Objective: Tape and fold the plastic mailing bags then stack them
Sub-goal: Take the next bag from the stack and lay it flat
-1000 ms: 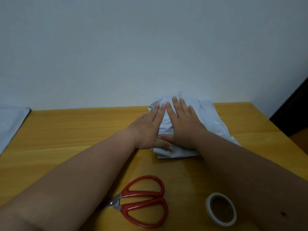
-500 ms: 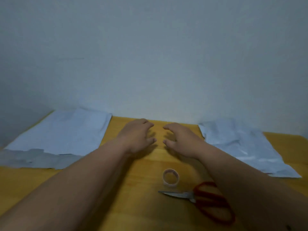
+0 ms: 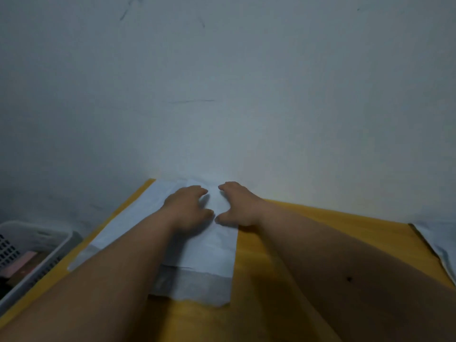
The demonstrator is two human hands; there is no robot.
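White plastic, flat and smooth, makes up the mailing bag [image 3: 197, 255] lying on the left part of the yellow wooden table [image 3: 308, 230], its far end up against the pale wall [image 3: 222, 95]. Its near end shows a greyer, half-clear strip running across the width, with a slightly ragged lower edge. The left hand [image 3: 187, 208] rests over the far part of the bag, fingers loosely bent and thumb out to the side, gripping nothing. The right hand [image 3: 237, 206] sits just beside it at the bag's right edge, fingers likewise relaxed and curved, thumb pointing toward the left hand; whether the fingertips press the plastic cannot be told through the blur. At the table's right edge lies another white bag [image 3: 441, 245], well apart from the first. Off the left edge stands a white slatted basket [image 3: 37, 255].
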